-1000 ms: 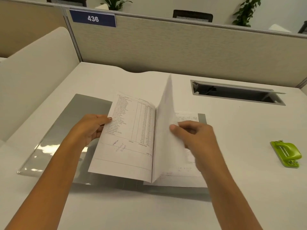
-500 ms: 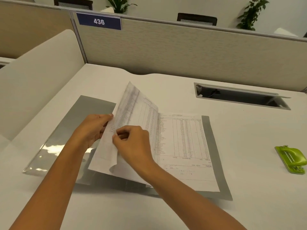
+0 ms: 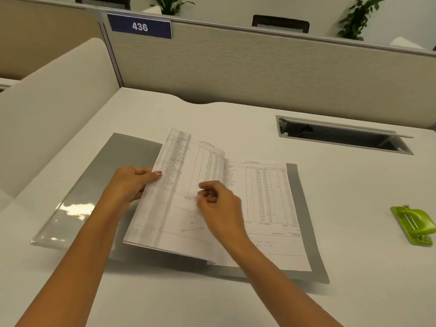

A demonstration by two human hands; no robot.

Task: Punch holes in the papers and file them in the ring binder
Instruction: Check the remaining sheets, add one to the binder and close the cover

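The papers (image 3: 179,175) sit in the open grey ring binder (image 3: 127,161) on the table (image 3: 354,185), the left hand (image 3: 132,182) gripping the raised left stack's edge, likely to steady it. The right hand (image 3: 217,201) curls over the pages, too blurred to tell whether it pinches a sheet.

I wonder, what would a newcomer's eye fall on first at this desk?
Most likely the printed papers in the open grey ring binder at the desk's middle, their left stack lifted at its edge by the left hand, with the right hand curled above them. Next, the bright green hole punch lying alone at the far right, and the blue 436 sign on the partition behind.
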